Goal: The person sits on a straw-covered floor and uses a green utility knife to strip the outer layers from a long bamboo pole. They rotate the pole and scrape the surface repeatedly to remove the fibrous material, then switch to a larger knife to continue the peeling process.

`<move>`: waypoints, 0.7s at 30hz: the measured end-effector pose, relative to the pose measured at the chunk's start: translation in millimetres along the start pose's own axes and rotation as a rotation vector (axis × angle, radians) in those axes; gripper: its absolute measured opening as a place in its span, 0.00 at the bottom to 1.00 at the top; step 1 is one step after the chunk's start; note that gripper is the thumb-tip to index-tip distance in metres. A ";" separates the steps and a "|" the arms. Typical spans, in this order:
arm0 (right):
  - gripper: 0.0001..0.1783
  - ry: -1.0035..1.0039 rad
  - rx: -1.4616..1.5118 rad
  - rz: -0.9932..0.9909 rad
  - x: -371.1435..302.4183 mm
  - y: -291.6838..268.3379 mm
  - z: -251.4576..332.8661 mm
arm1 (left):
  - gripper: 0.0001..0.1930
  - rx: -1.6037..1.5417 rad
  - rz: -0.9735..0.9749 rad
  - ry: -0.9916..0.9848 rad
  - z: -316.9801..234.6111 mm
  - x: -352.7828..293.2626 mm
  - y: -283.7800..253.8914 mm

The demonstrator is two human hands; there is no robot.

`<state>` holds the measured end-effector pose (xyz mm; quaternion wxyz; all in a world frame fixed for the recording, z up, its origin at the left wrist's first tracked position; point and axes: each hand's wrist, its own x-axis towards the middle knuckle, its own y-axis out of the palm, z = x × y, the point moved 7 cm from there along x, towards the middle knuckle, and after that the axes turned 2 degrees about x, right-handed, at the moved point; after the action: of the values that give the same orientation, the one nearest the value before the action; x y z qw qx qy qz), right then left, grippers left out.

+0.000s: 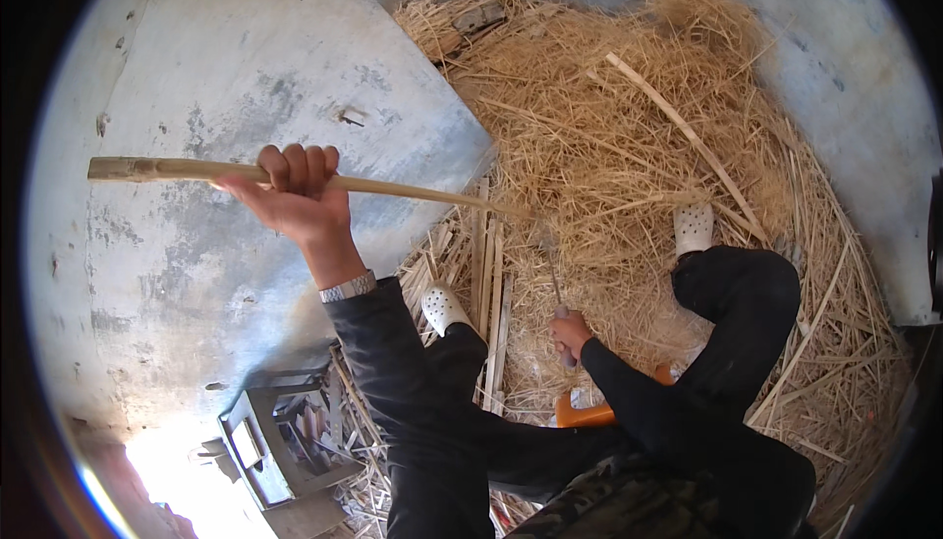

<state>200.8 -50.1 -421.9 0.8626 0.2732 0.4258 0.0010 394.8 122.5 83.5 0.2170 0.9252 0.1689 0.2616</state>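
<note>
My left hand (300, 190), raised at the left, is closed around a long, pale bamboo strip (157, 170). The strip runs from a thick end on the left down to a thin end over the shavings. Lower and nearer my body, my right hand (571, 331) is wrapped around the handle of a knife (556, 286). Its narrow blade points away from me, toward the strip's thin end. Whether the blade touches the strip cannot be made out. Beneath both lies a heap of straw-coloured bamboo shavings (589, 146).
Another split bamboo strip (688, 141) lies on the heap. Long slats (488, 294) lie beside my left white clog (443, 307); my right clog (693, 229) rests among shavings. An orange seat (582, 414) is below me. A wooden box (257, 441) holds scraps near the stained wall (226, 58).
</note>
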 end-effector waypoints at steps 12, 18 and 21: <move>0.09 -0.197 -0.205 0.253 -51.3 125.6 96.8 | 0.34 -0.103 0.352 -0.077 10.0 -1.5 7.7; 0.06 -0.536 -0.331 0.287 -104.7 160.7 143.0 | 0.34 -0.148 0.254 -0.022 4.0 5.1 -2.7; 0.10 -0.291 -0.118 0.332 -74.2 153.6 110.3 | 0.34 -0.211 0.409 -0.071 7.1 -4.7 8.9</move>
<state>270.2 11.4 -241.1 0.9175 0.2858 0.2450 0.1286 396.8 110.7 80.5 0.2608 0.9209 -0.0584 0.2838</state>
